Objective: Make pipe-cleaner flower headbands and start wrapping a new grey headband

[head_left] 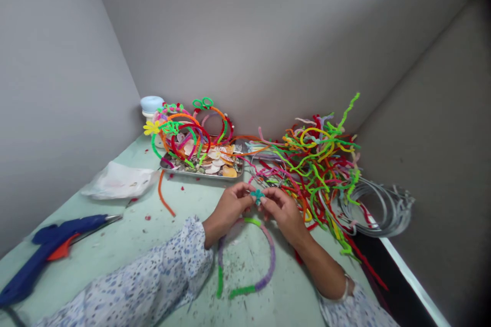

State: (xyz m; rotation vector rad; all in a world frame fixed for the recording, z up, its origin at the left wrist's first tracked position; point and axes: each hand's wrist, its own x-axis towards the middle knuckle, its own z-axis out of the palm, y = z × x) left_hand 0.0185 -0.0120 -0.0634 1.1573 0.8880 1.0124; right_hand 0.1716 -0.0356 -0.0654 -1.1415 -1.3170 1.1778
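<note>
A small teal pipe-cleaner flower [258,196] is pinched between my two hands, above the middle of the table. My left hand [230,209] grips its left side with thumb and fingertips. From the other side, my right hand [283,212] holds it the same way. Just below them a headband [271,250] wrapped in green, purple and pink pipe cleaner lies on the table, its two ends toward me. The hands partly cover the top of its curve.
A metal tray [203,176] of shells stands at the back, with finished headbands [184,133] on it. Loose pipe cleaners [318,163] pile up at right beside bare headbands [383,209]. A blue glue gun [57,248], a plastic bag [118,181] and an orange pipe cleaner [164,196] lie at left.
</note>
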